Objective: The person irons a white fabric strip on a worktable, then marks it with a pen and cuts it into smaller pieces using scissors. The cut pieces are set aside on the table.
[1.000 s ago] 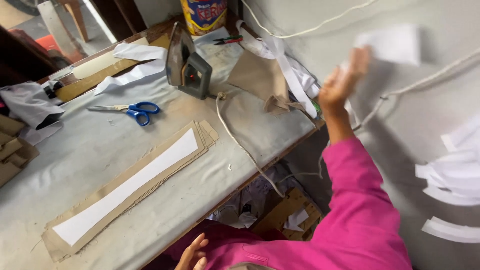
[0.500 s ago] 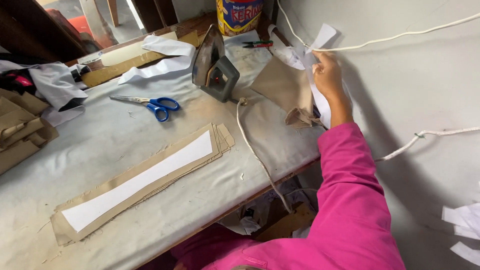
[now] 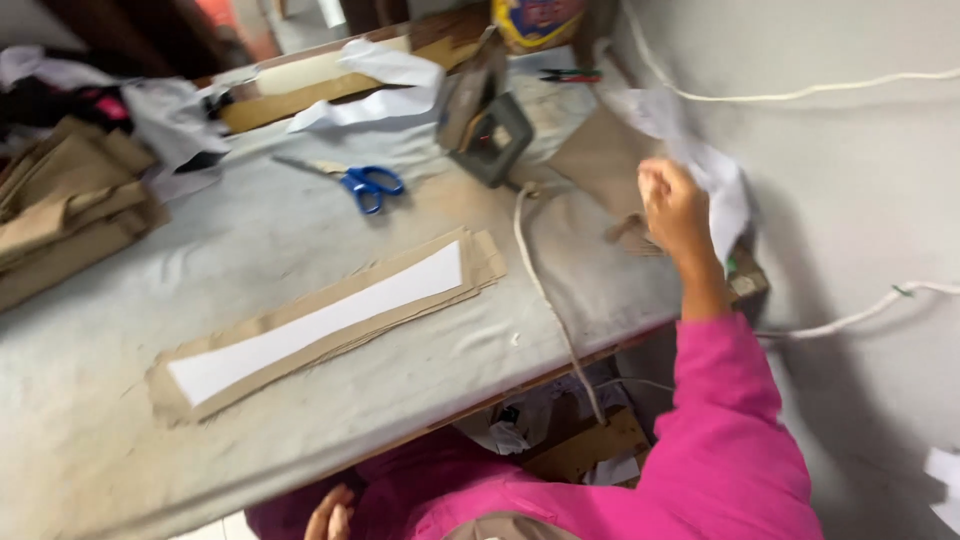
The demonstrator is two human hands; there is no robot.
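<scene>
My right hand (image 3: 675, 208) is raised over the table's right end, fingers closed on a crumpled white paper piece (image 3: 712, 165) that trails toward the wall. Just below it lies a tan fabric piece (image 3: 598, 160). My left hand (image 3: 330, 515) rests low by my lap under the table edge, holding nothing, fingers loosely apart. A long stack of tan fabric strips (image 3: 478, 262) lies across the grey table (image 3: 250, 240), with a white paper pattern (image 3: 320, 320) on top. Both hands are away from it.
Blue-handled scissors (image 3: 365, 183) lie behind the strips. An iron (image 3: 490, 125) stands upright at the back, its cord (image 3: 548, 295) hanging over the front edge. Folded tan fabric (image 3: 60, 215) is piled at the left. A yellow container (image 3: 535, 20) and white cloth (image 3: 395, 85) sit farther back.
My right hand came down from high against the wall to just above the table's right end, bringing the white paper piece along. The view swung left and nearer the table.
</scene>
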